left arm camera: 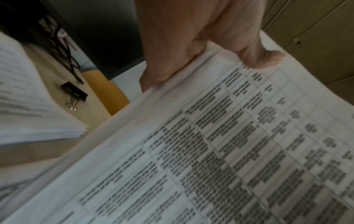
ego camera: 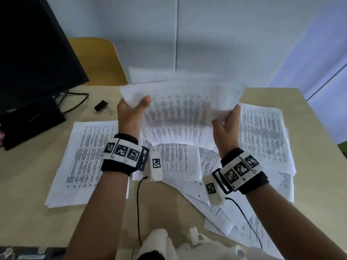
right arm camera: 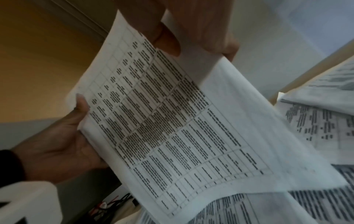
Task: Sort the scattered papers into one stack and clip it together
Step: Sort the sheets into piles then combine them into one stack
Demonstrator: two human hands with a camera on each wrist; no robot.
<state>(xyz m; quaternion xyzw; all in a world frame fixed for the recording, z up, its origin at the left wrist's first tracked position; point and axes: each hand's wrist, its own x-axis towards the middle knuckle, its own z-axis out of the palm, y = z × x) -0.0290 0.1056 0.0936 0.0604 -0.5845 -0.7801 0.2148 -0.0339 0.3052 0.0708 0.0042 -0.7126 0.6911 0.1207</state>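
Both hands, left hand (ego camera: 129,111) and right hand (ego camera: 226,124), pinch the blurred printed sheets (ego camera: 180,109) by opposite edges, mid-frame above scattered papers (ego camera: 84,162); binder clip (ego camera: 101,106) upper left.

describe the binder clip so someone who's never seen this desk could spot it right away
Start at the black monitor at the desk's far left corner. Just right of its base, past the looping black cable, the binder clip lies on bare desk, beyond the left hand. It is the only small black thing with silver wire handles, and no paper touches it.

Black wristbands (ego camera: 120,167) carry white marker-printed blocks, thin black cables (ego camera: 138,209) trailing.
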